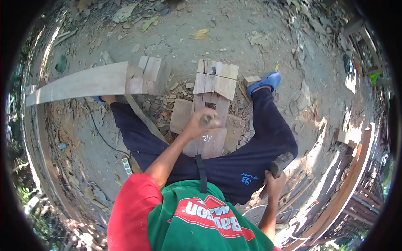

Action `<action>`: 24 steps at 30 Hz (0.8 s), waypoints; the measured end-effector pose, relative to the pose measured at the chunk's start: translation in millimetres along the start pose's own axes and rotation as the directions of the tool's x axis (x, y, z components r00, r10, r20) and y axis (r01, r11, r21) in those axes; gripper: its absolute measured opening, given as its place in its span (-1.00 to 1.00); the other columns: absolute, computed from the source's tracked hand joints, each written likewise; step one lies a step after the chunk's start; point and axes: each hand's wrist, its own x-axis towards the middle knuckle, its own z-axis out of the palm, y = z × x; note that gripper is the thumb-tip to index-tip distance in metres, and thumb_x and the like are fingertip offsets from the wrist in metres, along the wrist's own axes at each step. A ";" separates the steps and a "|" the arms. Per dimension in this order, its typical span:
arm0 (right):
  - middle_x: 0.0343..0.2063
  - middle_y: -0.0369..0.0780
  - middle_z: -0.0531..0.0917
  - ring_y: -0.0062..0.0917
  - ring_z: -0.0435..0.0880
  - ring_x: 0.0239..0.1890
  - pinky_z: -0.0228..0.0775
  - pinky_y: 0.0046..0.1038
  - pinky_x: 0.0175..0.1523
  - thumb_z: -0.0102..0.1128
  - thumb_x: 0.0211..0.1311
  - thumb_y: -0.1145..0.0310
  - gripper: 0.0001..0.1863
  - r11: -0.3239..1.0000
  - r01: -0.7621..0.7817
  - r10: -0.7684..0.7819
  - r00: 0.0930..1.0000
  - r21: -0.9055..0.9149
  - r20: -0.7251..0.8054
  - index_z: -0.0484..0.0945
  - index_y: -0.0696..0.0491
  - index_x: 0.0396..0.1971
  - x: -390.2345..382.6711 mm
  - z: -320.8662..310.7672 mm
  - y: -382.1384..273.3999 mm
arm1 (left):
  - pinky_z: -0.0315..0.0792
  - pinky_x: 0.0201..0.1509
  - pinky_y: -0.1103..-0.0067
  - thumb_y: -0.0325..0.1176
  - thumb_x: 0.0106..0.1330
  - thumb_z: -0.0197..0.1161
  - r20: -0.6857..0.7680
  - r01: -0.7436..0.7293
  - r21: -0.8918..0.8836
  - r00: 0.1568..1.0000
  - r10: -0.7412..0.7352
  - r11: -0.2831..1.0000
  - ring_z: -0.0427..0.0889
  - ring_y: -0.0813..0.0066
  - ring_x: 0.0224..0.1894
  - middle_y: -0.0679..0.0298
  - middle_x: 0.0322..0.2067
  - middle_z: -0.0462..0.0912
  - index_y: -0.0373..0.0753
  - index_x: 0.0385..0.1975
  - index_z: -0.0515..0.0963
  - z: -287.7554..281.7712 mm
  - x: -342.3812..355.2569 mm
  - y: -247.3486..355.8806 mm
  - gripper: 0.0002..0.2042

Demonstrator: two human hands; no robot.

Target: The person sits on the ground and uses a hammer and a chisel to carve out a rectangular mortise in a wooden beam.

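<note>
My left hand point(197, 125) is closed around what looks like a chisel point(205, 120), seen end-on by its round greyish handle top; its blade is hidden and the fingers are slightly blurred. It is over a wooden beam point(209, 144) lying between my legs, just on the near side of a dark rectangular hole point(210, 105) cut in the wood. Off to the right, beside my thigh, my right hand point(275, 184) grips a hammer point(279, 164) with a dark, blocky head. The beam's far end point(216, 78) is pale and crossed by a dark line.
Wood chips point(176, 93) are scattered around the beam. Another long timber point(83, 83) lies at the left, near a power strip point(126, 166) with a black cord. My foot in a blue clog point(268, 82) rests to the right. Planks point(343, 196) lie along the right edge.
</note>
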 end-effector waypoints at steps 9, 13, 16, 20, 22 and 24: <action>-0.68 -0.34 0.53 -0.69 0.47 -0.72 0.27 -0.57 -0.58 0.32 0.12 0.41 -0.83 0.996 -0.095 0.094 0.991 -0.001 0.093 0.56 0.17 -0.36 14.6 -3.5 -27.1 | 0.49 -0.13 0.59 -0.46 0.22 0.43 -0.285 -0.056 -0.380 0.957 -0.059 0.923 0.59 0.63 -0.30 0.36 -0.42 0.63 -0.20 -0.46 0.55 -37.9 51.3 48.7 -0.86; -0.68 -0.33 0.53 -0.68 0.47 -0.72 0.27 -0.57 -0.58 0.32 0.11 0.42 -0.83 0.996 -0.085 0.085 0.992 -0.003 0.098 0.57 0.17 -0.35 15.1 -3.3 -26.5 | 0.44 -0.21 0.64 -0.42 0.20 0.47 -0.035 0.196 -0.220 0.977 -0.209 0.956 0.53 0.69 -0.35 0.44 -0.47 0.54 -0.21 -0.50 0.55 -12.0 44.2 28.3 -0.82; -0.68 -0.33 0.53 -0.67 0.47 -0.71 0.27 -0.57 -0.57 0.32 0.11 0.42 -0.83 0.996 -0.084 0.086 0.991 -0.024 0.102 0.57 0.17 -0.35 16.1 -2.1 -28.1 | 0.45 -0.22 0.59 -0.45 0.20 0.47 0.039 0.194 -0.193 0.981 -0.190 0.962 0.56 0.69 -0.32 0.45 -0.48 0.52 -0.23 -0.48 0.51 -2.3 28.4 -2.7 -0.80; -0.69 -0.33 0.52 -0.66 0.48 -0.71 0.28 -0.56 -0.56 0.30 0.11 0.43 -0.84 0.996 -0.082 0.085 0.994 -0.046 0.075 0.57 0.18 -0.35 11.8 -4.0 -29.9 | 0.48 -0.09 0.48 -0.50 0.19 0.47 -0.042 0.089 -0.209 0.994 -0.100 0.974 0.59 0.59 -0.24 0.38 -0.42 0.56 -0.24 -0.44 0.49 5.2 -2.7 7.3 -0.80; -0.69 -0.33 0.52 -0.67 0.48 -0.71 0.28 -0.56 -0.56 0.29 0.12 0.44 -0.84 0.997 -0.078 0.079 0.994 -0.018 0.081 0.57 0.18 -0.34 12.7 -4.3 -29.4 | 0.48 -0.03 0.45 -0.51 0.19 0.46 -0.071 -0.031 -0.159 0.997 0.020 0.987 0.60 0.53 -0.20 0.34 -0.37 0.59 -0.24 -0.42 0.50 2.6 -14.4 3.2 -0.80; -0.69 -0.33 0.51 -0.67 0.48 -0.71 0.28 -0.56 -0.56 0.28 0.12 0.44 -0.84 0.995 -0.095 0.090 0.990 0.036 0.110 0.58 0.18 -0.33 13.4 -4.5 -27.9 | 0.47 0.02 0.44 -0.50 0.19 0.46 -0.051 -0.035 -0.165 0.998 0.027 0.986 0.61 0.48 -0.15 0.31 -0.33 0.61 -0.24 -0.41 0.50 -1.8 -21.2 5.1 -0.81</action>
